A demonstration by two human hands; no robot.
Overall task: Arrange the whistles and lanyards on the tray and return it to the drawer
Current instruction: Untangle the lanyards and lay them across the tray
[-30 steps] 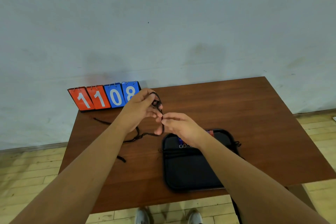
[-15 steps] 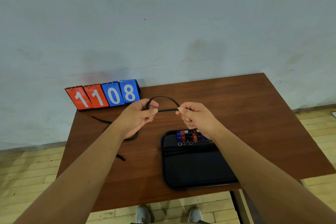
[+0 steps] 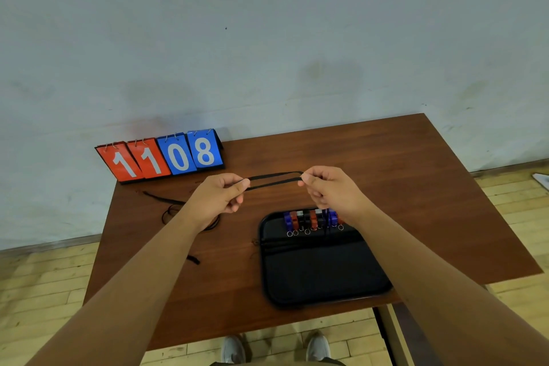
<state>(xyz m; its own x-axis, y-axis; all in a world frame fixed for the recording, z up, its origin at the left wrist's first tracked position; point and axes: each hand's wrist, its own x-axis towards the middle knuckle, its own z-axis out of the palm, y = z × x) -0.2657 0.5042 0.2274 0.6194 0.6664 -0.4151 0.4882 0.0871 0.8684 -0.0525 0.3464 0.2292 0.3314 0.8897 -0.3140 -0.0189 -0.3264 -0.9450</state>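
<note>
Lanyard (image 3: 276, 175), a black cord doubled into two nearly straight strands, spans the gap between both hands, above the table and off its surface. The left hand (image 3: 219, 196) pinches one end between thumb and forefinger, its other fingers curled under. The right hand (image 3: 329, 190) pinches the other end the same way, knuckles up. The hands are level with each other and apart, and the cord is the only thing joining them.

Just below the right hand lies a black tray (image 3: 320, 273), near the table's front edge. A row of whistles (image 3: 312, 218) in blue, red and black stands along its far edge, key rings toward the person; the right wrist hides the row's right end. Dark cords (image 3: 297, 245) run across the tray just in front of the whistles.

Under the left forearm more black cord (image 3: 175, 206) lies in loose loops on the table (image 3: 416, 187), with a short dark end (image 3: 193, 259) nearer the front.

At the far left corner stands a scoreboard (image 3: 166, 157), red 1 1 and blue 0 8, against a pale wall (image 3: 267, 53). Two shoes (image 3: 234, 349) show on the wooden floor (image 3: 35, 291) below the table.
</note>
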